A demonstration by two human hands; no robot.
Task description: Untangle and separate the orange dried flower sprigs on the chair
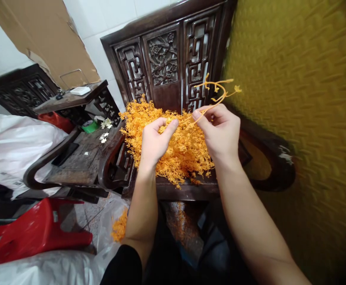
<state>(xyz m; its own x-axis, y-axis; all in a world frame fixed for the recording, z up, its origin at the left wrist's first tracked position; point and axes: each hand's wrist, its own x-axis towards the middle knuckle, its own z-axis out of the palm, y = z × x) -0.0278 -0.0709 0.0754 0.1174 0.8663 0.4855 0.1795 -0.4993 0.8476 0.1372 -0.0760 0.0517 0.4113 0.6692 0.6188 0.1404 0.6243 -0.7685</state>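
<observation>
At frame centre, we are pinching an orange sprig (217, 92) in our right hand (220, 132), while our left hand (155, 140) is gripping the orange pile (185, 152) on the wooden chair (187, 190).

We see dark carved wooden chair (173, 59), seat edge toward us. On seat lies big heap of orange branching sprigs (185, 152), reaching to backrest. Left of it we see second dark wooden seat (80, 162); on it few small white flowers (103, 136) and green thing (90, 126). Further left, small wooden table (69, 101) carries white flat box (80, 90). On floor below, small orange pile (119, 227).
</observation>
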